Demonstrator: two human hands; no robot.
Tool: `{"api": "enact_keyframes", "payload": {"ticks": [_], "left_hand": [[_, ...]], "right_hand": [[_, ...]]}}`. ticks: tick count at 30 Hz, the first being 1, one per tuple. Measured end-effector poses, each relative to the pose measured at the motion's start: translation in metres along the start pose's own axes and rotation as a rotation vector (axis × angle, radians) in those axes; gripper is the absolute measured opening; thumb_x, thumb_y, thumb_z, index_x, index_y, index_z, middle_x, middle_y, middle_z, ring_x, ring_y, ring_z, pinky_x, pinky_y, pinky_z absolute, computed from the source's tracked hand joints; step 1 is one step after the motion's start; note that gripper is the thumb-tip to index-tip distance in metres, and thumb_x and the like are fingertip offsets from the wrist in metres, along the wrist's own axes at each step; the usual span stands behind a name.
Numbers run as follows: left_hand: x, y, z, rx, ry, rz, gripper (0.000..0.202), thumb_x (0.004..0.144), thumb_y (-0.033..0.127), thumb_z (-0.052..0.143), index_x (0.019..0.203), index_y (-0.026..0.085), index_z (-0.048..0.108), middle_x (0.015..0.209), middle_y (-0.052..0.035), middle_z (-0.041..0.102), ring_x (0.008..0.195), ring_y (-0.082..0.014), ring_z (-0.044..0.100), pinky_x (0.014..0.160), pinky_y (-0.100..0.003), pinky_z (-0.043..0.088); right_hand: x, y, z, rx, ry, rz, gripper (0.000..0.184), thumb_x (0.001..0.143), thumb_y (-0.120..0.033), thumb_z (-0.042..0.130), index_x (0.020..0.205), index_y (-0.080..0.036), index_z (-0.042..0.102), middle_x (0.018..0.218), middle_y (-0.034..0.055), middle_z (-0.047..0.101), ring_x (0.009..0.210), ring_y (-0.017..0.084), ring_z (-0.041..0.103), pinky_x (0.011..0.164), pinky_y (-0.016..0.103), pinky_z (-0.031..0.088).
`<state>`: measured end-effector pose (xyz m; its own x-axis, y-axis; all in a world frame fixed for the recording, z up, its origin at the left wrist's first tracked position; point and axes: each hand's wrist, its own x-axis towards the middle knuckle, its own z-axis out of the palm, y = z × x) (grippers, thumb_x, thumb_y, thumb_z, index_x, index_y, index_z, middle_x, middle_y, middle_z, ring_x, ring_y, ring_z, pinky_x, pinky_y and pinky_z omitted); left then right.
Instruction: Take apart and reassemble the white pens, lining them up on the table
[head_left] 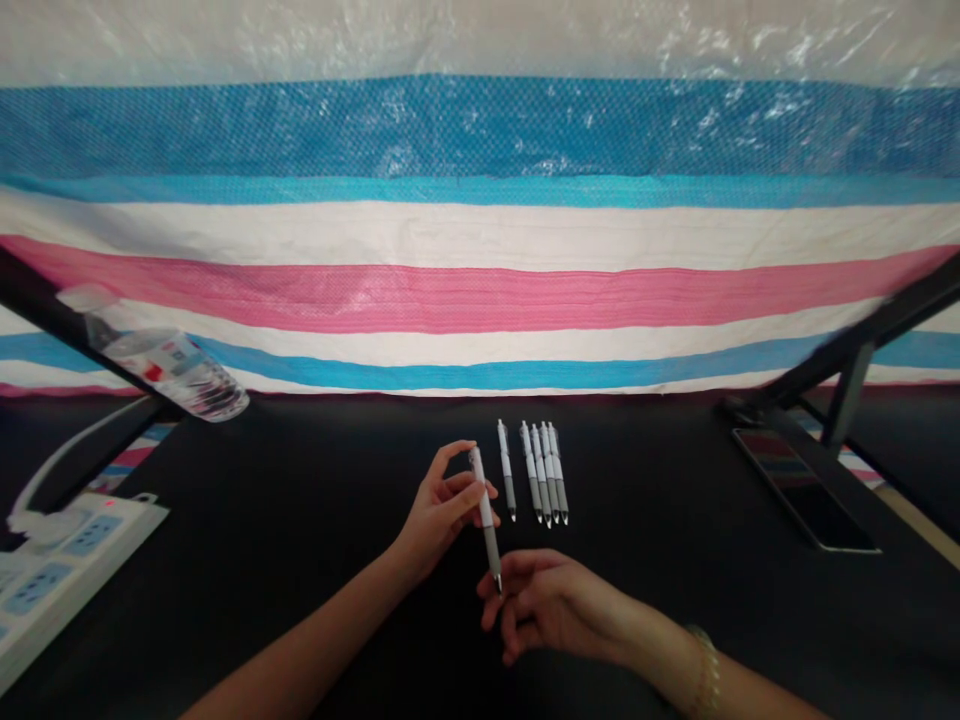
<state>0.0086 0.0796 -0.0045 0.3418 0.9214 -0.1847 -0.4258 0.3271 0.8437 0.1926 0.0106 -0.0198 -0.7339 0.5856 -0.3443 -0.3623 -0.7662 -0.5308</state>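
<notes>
Nearest us, our right grip [555, 602] curls loosely by the tip of a slim white-and-grey plastic pen [486, 515], contact unclear; beyond, our left grip [442, 508] pinches its barrel. Let's hold it steady, clear of five matching pens [541, 475] on the black surface [645, 480].

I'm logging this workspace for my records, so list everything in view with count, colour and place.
Held pen: one, white and grey, in the left hand
Row of pens: four, white and grey, centre
Lone pen: one, white and grey, just left of the row
Phone: one, dark, right
Bottle: one, clear, far left
Power strip: one, white, left edge
Cable: one, white, at the power strip
Slanted bars: two, black, left and right
Table: one, black, underneath
Striped sheet: one, white, blue and pink, behind
Bracelet: one, yellowish, right wrist
Left hand: one, bare, around the held pen
Right hand: one, bare, by the held pen's tip
</notes>
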Motion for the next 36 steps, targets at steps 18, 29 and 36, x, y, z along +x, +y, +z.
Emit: {"api": "enact_keyframes", "payload": {"ticks": [18, 29, 36], "left_hand": [[0.054, 0.004, 0.000, 0.875, 0.188, 0.210, 0.051, 0.081, 0.027, 0.068, 0.128, 0.016, 0.055, 0.080, 0.0025, 0.063, 0.054, -0.0136, 0.067, 0.053, -0.025, 0.053], [-0.013, -0.005, -0.002, 1.361, -0.172, 0.660, 0.038, 0.085, 0.005, 0.058, 0.119, 0.020, 0.065, 0.121, -0.0117, 0.065, 0.111, -0.0259, 0.064, 0.097, -0.044, 0.057], [-0.004, -0.022, 0.001, 1.636, -0.230, 0.928, 0.031, 0.087, 0.006, 0.061, 0.116, 0.013, 0.068, 0.124, -0.0189, 0.062, 0.114, -0.0320, 0.060, 0.095, -0.048, 0.059]], "right_hand": [[-0.005, -0.008, 0.008, -0.185, 0.003, -0.024, 0.025, 0.073, -0.023, 0.065, 0.094, -0.010, 0.068, 0.088, 0.0092, 0.072, 0.070, 0.017, 0.066, 0.071, 0.034, 0.052], [-0.033, -0.048, 0.006, -2.181, 0.433, -0.593, 0.045, 0.085, -0.005, 0.056, 0.129, -0.013, 0.059, 0.130, 0.0136, 0.063, 0.124, 0.033, 0.052, 0.106, 0.052, 0.042], [-0.015, -0.033, -0.013, -2.422, 0.485, -0.770, 0.026, 0.091, -0.011, 0.064, 0.117, -0.012, 0.064, 0.118, 0.0110, 0.070, 0.109, 0.030, 0.060, 0.097, 0.047, 0.046]]}}
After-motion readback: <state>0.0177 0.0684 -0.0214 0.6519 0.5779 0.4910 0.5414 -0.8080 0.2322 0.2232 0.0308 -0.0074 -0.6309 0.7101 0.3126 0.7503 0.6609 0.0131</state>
